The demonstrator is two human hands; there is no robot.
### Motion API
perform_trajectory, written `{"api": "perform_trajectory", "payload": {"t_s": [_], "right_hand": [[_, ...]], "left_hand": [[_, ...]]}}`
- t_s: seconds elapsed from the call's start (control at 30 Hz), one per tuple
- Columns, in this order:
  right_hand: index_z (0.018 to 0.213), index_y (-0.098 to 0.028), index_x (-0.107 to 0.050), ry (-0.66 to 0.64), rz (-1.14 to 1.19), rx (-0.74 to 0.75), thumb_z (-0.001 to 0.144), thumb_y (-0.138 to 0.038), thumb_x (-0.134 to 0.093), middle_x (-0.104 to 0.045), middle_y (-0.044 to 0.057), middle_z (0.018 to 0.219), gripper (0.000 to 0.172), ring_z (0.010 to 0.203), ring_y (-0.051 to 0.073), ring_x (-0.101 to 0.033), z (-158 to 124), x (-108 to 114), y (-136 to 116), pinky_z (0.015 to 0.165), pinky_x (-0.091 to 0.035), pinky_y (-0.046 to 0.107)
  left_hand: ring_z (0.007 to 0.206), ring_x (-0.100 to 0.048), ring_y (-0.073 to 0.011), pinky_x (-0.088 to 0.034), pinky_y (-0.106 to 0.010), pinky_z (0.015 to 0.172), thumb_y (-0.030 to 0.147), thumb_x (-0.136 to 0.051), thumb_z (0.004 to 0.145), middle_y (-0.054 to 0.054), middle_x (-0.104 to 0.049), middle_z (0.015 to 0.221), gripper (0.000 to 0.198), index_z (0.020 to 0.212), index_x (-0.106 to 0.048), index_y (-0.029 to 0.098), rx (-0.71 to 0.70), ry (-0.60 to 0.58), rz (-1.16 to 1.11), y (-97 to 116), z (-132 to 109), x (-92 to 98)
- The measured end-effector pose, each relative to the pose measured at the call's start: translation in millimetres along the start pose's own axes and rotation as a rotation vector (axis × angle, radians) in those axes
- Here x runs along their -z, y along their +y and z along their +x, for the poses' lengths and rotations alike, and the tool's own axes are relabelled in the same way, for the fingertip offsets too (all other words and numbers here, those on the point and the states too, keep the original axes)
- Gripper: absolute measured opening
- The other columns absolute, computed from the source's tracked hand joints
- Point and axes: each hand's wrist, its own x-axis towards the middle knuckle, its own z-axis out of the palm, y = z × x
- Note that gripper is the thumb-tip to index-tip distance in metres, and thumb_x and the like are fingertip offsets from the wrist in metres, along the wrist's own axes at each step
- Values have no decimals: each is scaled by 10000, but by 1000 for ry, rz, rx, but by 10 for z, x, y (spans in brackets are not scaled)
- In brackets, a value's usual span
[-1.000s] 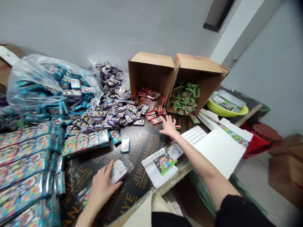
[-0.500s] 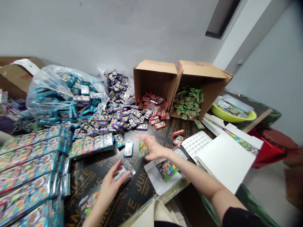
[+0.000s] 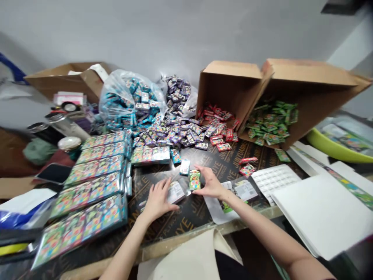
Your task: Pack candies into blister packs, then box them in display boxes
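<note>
The person's right hand (image 3: 210, 182) grips a small green printed box (image 3: 194, 180) by its ends, thumb at the near end and fingers at the far one, a hold that leaves the printed face uncovered and probably makes the box easy to turn. It is above the tabletop (image 3: 175, 227), just beside the clear-wrapped packet (image 3: 175, 192) near the front edge. The left hand (image 3: 159, 198) lies over that packet with its fingers spread and thumb held wide, more a steadying touch than a tight grip, it seems, presumably so the slick wrapping does not slide. A small blue box (image 3: 184, 167) lies just beyond, between the two hands and within easy reach of both. At the back, the left carton (image 3: 233, 70) and right carton (image 3: 314, 72) rest tipped with their mouths facing the person, which likely lets the red boxes (image 3: 224, 146) and green boxes (image 3: 271, 124) be picked without reaching over a wall. The purple boxes (image 3: 175, 134) spill forward in a loose heap, spread where single ones can be taken. On the left, wrapped multipacks (image 3: 96, 175) lie in parallel rows, a neat arrangement that likely saves space and keeps them apart from the loose boxes.
</note>
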Motion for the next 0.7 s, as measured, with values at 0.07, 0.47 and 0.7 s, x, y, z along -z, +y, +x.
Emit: {"api": "perform_trajectory", "payload": {"t_s": [0.07,0.47,0.7], "right_hand": [[1342,-186,-277,-28,-35,-3,579,-472,-712,-485,119,1228,924,1094,276,-466,-9,-67,85,919,-338,407],[1384,-191,-171,-269,110,93,549,-566,-702,-352,141,1369,1058,1251,261,-336,64,-84,-128,1037,-196,435],[1374,-285,-189,-244,-45,42,825,-514,-454,-443,58,1323,651,1236,188,-365,-11,179,-123,1050,-2,470]], "left_hand": [[1153,-422,-312,-208,-485,1013,378,-728,484,-138,-497,1232,949,1326,-334,183,-32,-41,153,-103,-53,-56],[1146,-444,-277,-284,-420,998,287,-680,558,-127,-474,1255,1008,1390,-127,155,-145,-2,-103,9,-119,-10],[1049,-535,-261,-428,-389,882,337,-613,631,-98,-545,1162,921,1395,-120,191,-106,47,11,-122,27,-239]]}}
